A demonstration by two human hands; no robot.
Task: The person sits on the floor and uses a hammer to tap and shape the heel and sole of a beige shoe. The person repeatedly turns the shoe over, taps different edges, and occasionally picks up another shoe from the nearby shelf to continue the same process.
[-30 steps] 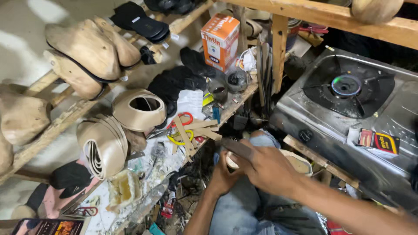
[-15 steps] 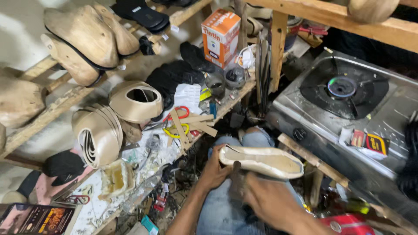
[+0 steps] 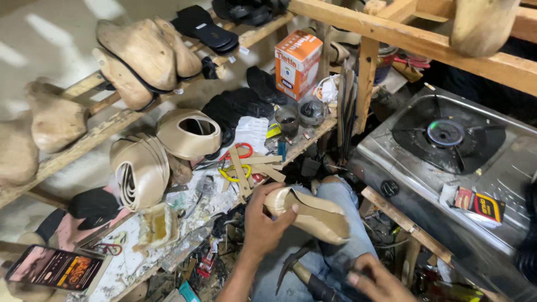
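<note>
left hand [image 3: 263,223]: wrapped around the heel end of a beige shoe upper [image 3: 310,215], thumb over the top edge and fingers curled underneath, a firm closed grip

shoe upper: up off the bench, resting over the knee of the blue jeans [image 3: 341,196], toe end angled toward the gas stove [image 3: 447,151]

right hand [image 3: 375,282]: low down at the bottom of the frame, fingers bent over something dark; honestly can't tell what it has or how tight, it's cut off by the edge

hammer [image 3: 296,268]: lying across the lap between both hands, head pointing at the left wrist, handle running toward the right hand

bench [image 3: 128,263]: messy, with a glue-smeared tray [image 3: 156,229], red and yellow scissors [image 3: 238,162] and a stack of beige uppers [image 3: 140,168] all near

how I'd do it: keep the upper braced on the knee so it doesn't twist, keep that thumb clear of wherever the hammer lands, and mind the lit burner [image 3: 444,133] just beside the leg
</note>
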